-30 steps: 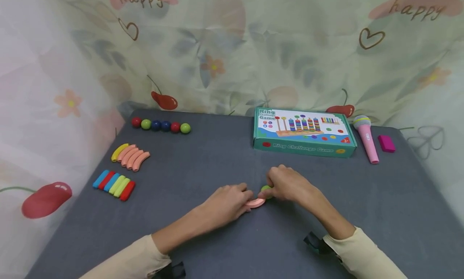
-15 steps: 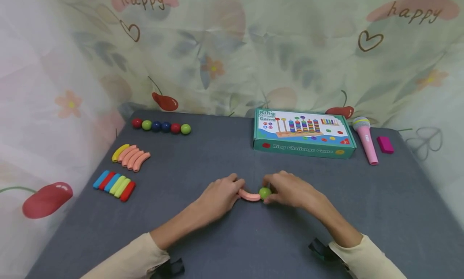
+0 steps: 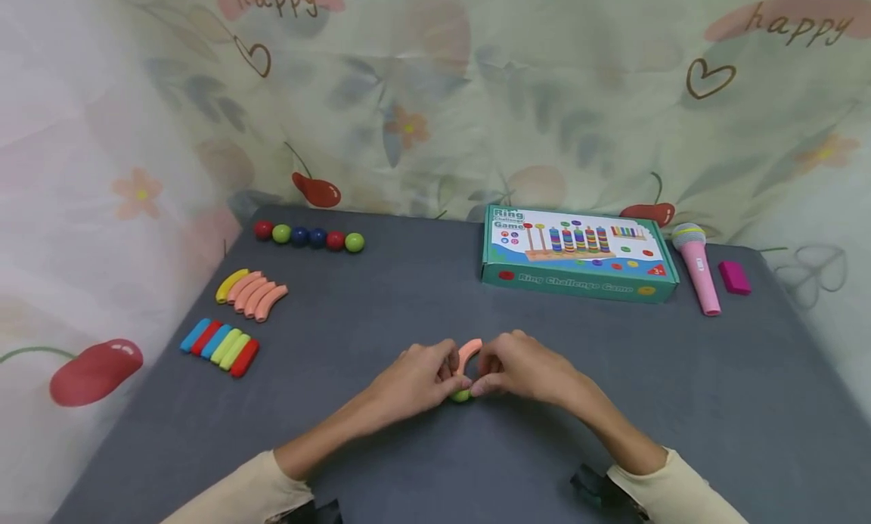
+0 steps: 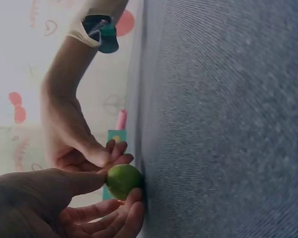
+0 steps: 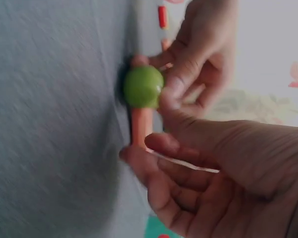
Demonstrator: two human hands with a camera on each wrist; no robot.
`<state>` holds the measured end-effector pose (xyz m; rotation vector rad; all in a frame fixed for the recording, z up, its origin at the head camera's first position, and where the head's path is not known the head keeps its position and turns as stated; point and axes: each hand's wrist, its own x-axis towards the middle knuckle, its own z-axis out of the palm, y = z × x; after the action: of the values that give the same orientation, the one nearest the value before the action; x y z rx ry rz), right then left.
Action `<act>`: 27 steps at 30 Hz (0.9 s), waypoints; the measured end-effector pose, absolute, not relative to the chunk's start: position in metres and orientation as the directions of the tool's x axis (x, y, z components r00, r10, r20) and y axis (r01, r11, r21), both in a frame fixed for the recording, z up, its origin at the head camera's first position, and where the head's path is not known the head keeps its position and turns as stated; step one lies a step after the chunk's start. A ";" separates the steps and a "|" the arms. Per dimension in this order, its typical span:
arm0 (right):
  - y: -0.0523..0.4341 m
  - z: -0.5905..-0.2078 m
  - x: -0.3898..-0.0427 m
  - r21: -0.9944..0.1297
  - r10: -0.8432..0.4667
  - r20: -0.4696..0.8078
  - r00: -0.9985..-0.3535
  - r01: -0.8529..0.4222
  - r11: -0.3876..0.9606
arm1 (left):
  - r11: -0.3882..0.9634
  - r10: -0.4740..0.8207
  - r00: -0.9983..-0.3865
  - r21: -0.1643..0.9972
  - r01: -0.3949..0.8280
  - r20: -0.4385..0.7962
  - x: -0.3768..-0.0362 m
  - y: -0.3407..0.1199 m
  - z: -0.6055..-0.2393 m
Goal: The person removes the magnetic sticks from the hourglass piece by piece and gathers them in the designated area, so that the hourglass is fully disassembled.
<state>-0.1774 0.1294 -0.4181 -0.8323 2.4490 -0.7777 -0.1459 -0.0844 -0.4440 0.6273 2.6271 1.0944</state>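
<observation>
In the head view, a pink curved stick (image 3: pixel 469 348) lies at the middle of the grey table, its near end meeting a green ball (image 3: pixel 461 396). My left hand (image 3: pixel 416 377) pinches the ball; in the left wrist view its thumb and fingers sit around the green ball (image 4: pixel 123 182). From the other side, my right hand (image 3: pixel 527 368) has its thumb at the ball and its curled fingers at the stick. The right wrist view has the green ball (image 5: pixel 143 87) against the end of the pink stick (image 5: pixel 141 128). Fingers partly cover both pieces.
On the left lie a row of coloured balls (image 3: pixel 317 238), several curved sticks (image 3: pixel 253 296) and several straight sticks (image 3: pixel 221 346). At the back right are a Ring Challenge Game box (image 3: pixel 581 253), a pink microphone (image 3: pixel 697 269) and a magenta block (image 3: pixel 735 277).
The stick and ball have turned: the ball went from the stick's right end to nearest me, and the stick now points away. The left hand has moved from the stick to the ball.
</observation>
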 end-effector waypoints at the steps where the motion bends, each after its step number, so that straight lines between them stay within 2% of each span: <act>1: 0.131 -0.417 -0.178 -0.618 -0.640 -0.216 -0.738 -0.405 0.675 | 0.632 0.471 -0.881 0.715 0.299 -0.048 -0.146 -0.085 -0.444; 4: 0.131 -0.415 -0.175 -0.596 -0.624 -0.186 -0.759 -0.417 0.686 | 0.624 0.481 -0.875 0.721 0.301 -0.052 -0.146 -0.086 -0.445; 8: 0.123 -0.421 -0.166 -0.634 -0.655 -0.166 -0.737 -0.429 0.643 | 0.617 0.475 -0.878 0.734 0.286 -0.058 -0.149 -0.088 -0.446; 11: 0.117 -0.426 -0.161 -0.633 -0.650 -0.150 -0.745 -0.432 0.642 | 0.638 0.446 -0.891 0.727 0.253 -0.081 -0.153 -0.088 -0.445; 16: 0.114 -0.427 -0.158 -0.607 -0.625 -0.139 -0.769 -0.432 0.667 | 0.709 0.403 -0.903 0.674 0.206 -0.147 -0.161 -0.086 -0.445; 21: 0.112 -0.427 -0.157 -0.620 -0.618 -0.143 -0.773 -0.417 0.665 | 0.732 0.392 -0.888 0.666 0.143 -0.240 -0.164 -0.081 -0.446; 27: 0.108 -0.428 -0.154 -0.634 -0.576 -0.111 -0.810 -0.388 0.669 | 0.710 0.400 -0.886 0.690 0.137 -0.236 -0.167 -0.079 -0.446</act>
<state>-0.1539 0.1082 -0.4285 -0.7675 2.5833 -0.8795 -0.1670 -0.0790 -0.4458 0.4166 2.5481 0.9865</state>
